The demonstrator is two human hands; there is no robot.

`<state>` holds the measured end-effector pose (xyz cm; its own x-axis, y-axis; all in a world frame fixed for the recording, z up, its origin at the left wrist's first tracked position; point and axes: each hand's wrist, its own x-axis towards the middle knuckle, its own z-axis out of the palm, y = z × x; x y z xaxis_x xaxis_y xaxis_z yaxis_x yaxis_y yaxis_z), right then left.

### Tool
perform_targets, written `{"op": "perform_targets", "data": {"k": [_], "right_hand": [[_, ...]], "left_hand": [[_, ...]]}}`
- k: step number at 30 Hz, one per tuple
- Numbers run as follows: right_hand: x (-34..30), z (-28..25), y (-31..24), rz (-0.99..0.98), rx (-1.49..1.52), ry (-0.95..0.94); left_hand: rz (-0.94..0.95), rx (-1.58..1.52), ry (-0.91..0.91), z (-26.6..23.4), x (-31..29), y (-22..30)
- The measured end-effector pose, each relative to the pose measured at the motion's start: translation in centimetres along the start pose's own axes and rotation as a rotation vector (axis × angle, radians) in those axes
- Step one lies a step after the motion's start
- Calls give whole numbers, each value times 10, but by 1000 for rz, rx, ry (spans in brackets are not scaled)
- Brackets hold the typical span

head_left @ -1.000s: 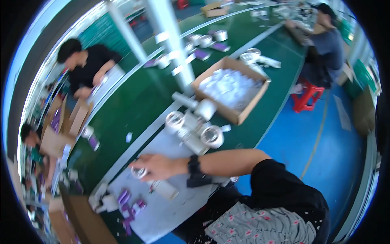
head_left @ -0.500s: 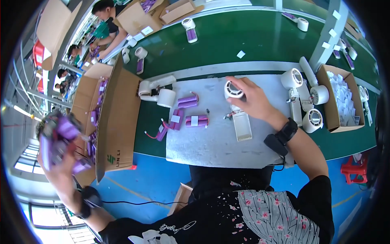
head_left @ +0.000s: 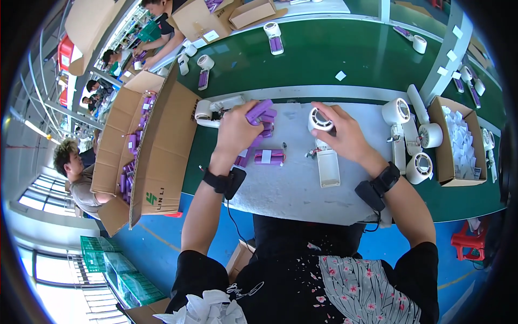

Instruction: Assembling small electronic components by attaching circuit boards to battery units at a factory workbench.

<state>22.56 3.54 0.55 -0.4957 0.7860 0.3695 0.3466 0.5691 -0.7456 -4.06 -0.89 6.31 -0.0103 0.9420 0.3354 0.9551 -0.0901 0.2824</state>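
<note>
My left hand (head_left: 233,128) is over the left side of the grey mat (head_left: 291,200), its fingers closed round purple battery packs (head_left: 260,110); how many it holds is partly hidden. Just below it lie more purple packs, one with a white label (head_left: 265,156). My right hand (head_left: 348,136) grips the round white head of a handheld fan (head_left: 314,122) between thumb and fingers. The fan's open handle shell (head_left: 328,169) lies on the mat toward me, hollow side up, with small wires at its upper end.
At the left stands a tall cardboard box (head_left: 164,148) holding purple packs. White fan bodies lie beyond my left hand. More fans (head_left: 396,111) and a box of white paper slips (head_left: 443,156) are at the right. A green belt (head_left: 318,48) with several fans runs behind. Co-workers are at the left.
My left hand has come from the cardboard box at the left to the mat, carrying purple packs. My right hand keeps its grip on the fan head. The view has shifted slightly.
</note>
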Motion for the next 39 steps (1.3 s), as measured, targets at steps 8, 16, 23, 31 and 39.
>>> {"op": "perform_targets", "data": {"k": [8, 16, 23, 31, 39], "right_hand": [[1, -1, -1, -22, 25, 10], [3, 1, -3, -21, 31, 12], [3, 0, 0, -70, -19, 25], [1, -3, -5, 54, 7, 17], [6, -1, 3, 106, -198, 233]], "left_hand": [[-124, 314, -129, -6, 5, 16], [40, 222, -15, 4, -8, -12], [34, -160, -5, -14, -6, -35], [-232, -481, -92, -45, -12, -52], [-176, -376, 273, -77, -11, -23]]}}
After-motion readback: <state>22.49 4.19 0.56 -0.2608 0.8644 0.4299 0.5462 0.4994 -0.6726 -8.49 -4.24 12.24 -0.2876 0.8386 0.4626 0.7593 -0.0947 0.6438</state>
